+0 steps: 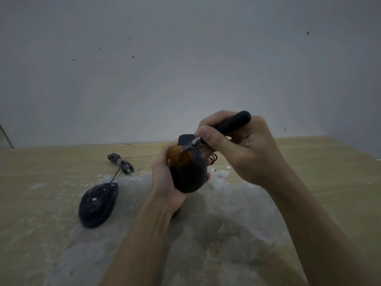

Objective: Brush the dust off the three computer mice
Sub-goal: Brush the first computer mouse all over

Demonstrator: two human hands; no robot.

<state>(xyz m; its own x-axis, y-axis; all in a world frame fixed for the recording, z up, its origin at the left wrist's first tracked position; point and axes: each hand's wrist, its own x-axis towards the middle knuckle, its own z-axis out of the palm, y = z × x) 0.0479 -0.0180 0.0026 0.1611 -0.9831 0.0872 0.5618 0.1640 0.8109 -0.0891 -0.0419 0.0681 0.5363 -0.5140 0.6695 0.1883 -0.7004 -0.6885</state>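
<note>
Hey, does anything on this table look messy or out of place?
Yes. Pale dust is spread across the wooden table around the hands, and the mouse on the table carries white flecks on its shell. Its bundled cable looks tidy.

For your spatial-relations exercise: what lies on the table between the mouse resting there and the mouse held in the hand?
In the head view, only dusty table lies between the resting mouse and the held mouse; nothing else shows there.
</note>
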